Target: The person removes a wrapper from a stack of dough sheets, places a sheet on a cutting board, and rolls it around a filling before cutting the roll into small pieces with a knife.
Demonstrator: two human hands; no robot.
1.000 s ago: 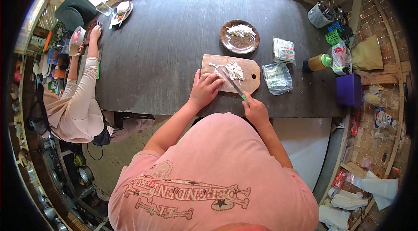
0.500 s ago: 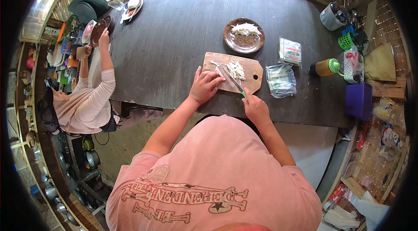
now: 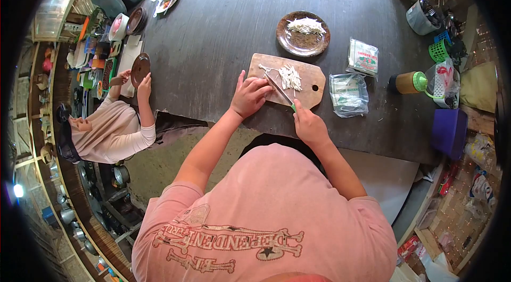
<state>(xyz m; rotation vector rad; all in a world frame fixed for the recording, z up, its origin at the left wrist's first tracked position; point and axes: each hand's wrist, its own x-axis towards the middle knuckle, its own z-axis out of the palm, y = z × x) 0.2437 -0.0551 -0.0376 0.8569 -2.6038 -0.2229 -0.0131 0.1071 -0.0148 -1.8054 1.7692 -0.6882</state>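
A wooden cutting board (image 3: 307,93) lies near the table's front edge, with a pile of thin white strips (image 3: 290,77) on it. My right hand (image 3: 310,124) grips a green-handled knife (image 3: 280,90), its blade lying across the board beside the strips. My left hand (image 3: 250,94) rests at the board's left side, fingers bent and pressed down near the blade tip; what lies under them is mostly hidden. Beyond the board stands a brown plate (image 3: 303,47) holding more white strips.
Right of the board lie two plastic-wrapped packets (image 3: 348,94) (image 3: 363,57). A green-lidded jar (image 3: 409,83) and a purple bin (image 3: 448,132) line the right edge. At the left, another person (image 3: 114,127) holds a brown plate (image 3: 140,70) near stacked plates (image 3: 137,20).
The other person has brought a brown plate from the stack down toward themselves. My hands stay at the board, the knife shifted slightly. The whole view has moved a little.
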